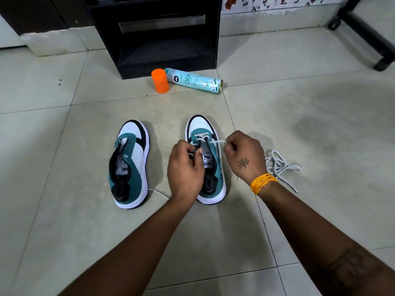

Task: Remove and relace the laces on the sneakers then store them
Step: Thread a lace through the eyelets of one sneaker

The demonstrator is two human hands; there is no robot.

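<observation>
Underfoot, pale tiled floor [299, 107] with dark grout lines, carrying everything. At the far edge, a black cabinet [158, 33] with an open lower shelf, and off to the right a black wheeled chair base [363, 28]. Nearer, side by side with toes pointing away, two teal, white and black sneakers: left sneaker [130, 165] with bare eyelets and tongue exposed, right sneaker [206, 161] just beside it, laced with white lace [204, 137] across only the eyelets nearest the toe. Over the right sneaker, both hands at work: left hand [184, 167] with fingers and thumb curled, pinching one run of the lace against the shoe's left eyelet row; right hand [245, 154] with curled fingers pinching the other run, drawn out taut to the right of the shoe, an orange thread band [264, 182] round its wrist. In front of the cabinet, a pale blue spray can [196, 81] lying on its side, and touching its capless end an upright orange cap [160, 80]. To the right of the right hand, a loose tangle of second white lace [280, 165] on the tiles. Behind the left sneaker's heel, a short white lace end [159, 193] trailing toward the left forearm.
</observation>
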